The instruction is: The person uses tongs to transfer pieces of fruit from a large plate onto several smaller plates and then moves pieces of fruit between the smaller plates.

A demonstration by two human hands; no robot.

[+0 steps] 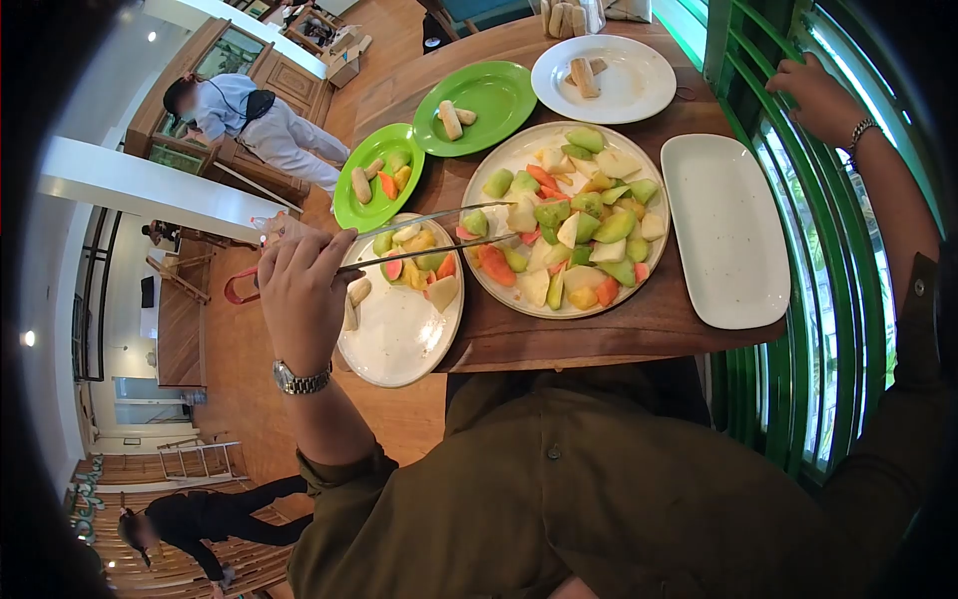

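Note:
My left hand (304, 285), with a metal watch on its wrist, is closed around long metal tongs (419, 218). The tongs' two tips are apart at the left part of a large round plate (489, 290) heaped with cut fruit (589, 225) in green, pale, orange and pink. A pale piece lies by the tips; I cannot tell if they grip it. Below the tongs is a white plate (399, 339) with fruit and finger-shaped biscuits (354, 299). Off to the right, my right hand (823, 100) has its fingers curled over a green window bar (763, 75).
Two green plates (489, 135) (379, 210) and a white plate (639, 90) carry biscuits, one with fruit too. A white rectangular platter (723, 240) lies beside the bars. The wooden table (539, 349) ends before my torso. Two people (254, 110) (205, 519) stand away on the left.

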